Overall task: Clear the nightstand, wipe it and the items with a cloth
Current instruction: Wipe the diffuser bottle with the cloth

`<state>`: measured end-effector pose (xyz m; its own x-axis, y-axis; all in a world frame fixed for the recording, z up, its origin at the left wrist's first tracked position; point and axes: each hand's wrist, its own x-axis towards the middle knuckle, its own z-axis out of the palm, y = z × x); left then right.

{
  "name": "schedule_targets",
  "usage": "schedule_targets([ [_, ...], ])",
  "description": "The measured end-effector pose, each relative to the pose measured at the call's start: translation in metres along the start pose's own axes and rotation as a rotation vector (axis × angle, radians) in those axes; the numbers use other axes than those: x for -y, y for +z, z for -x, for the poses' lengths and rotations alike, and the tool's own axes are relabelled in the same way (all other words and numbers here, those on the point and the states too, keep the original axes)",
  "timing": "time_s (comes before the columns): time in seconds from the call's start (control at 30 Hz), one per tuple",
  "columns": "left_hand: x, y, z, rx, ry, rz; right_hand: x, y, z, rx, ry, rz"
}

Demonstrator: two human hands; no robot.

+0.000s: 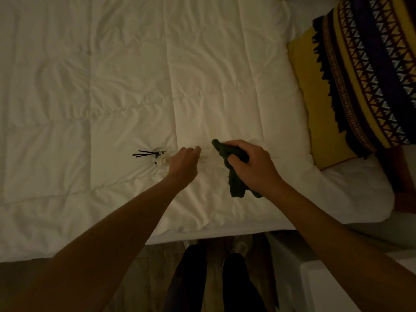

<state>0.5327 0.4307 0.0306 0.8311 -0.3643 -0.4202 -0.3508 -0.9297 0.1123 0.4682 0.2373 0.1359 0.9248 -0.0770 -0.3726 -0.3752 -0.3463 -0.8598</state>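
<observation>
A reed diffuser [161, 159], a small pale bottle with dark sticks, lies on the white duvet [112, 86]. Just right of it, my left hand [185, 164] hovers with fingers curled round a small pale item [203, 159] that barely shows in the dim light. My right hand [252, 167] grips a dark green cloth [235, 176]; the cloth bunches in my fist and hangs down to the duvet. The two hands are close together, about a hand's width apart.
A yellow and purple patterned cushion [360, 82] leans at the right on a white pillow [351, 188]. A white piece of furniture [299, 271] stands at the bottom right beside the bed. My legs and the wooden floor [157, 262] show below the bed's edge.
</observation>
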Motion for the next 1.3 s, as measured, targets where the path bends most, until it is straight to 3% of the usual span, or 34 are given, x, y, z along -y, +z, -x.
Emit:
schedule_targets([
  [0.27,0.021,0.005,0.086,-0.244,0.005,0.213,0.021,0.016,-0.008,0.042,0.019,0.013],
  [0.4,0.045,0.024,0.115,-0.176,-0.351,0.362,0.027,0.029,-0.016,0.068,0.042,0.020],
  [0.53,0.069,0.032,0.111,-0.292,-0.568,0.520,0.027,0.045,-0.022,0.079,0.074,0.019],
  [0.7,0.078,0.027,0.081,-0.376,-0.483,0.681,0.020,0.067,-0.018,0.090,0.109,0.001],
  [0.87,0.081,0.033,0.047,-0.260,-0.369,0.721,0.010,0.080,-0.015,0.094,0.139,-0.011],
  [1.17,0.097,0.046,0.019,-0.343,-0.509,0.852,-0.004,0.080,-0.023,0.032,0.180,-0.045],
  [1.3,0.108,0.041,0.015,-0.362,-0.443,0.785,-0.004,0.081,-0.023,0.020,0.187,-0.045],
])
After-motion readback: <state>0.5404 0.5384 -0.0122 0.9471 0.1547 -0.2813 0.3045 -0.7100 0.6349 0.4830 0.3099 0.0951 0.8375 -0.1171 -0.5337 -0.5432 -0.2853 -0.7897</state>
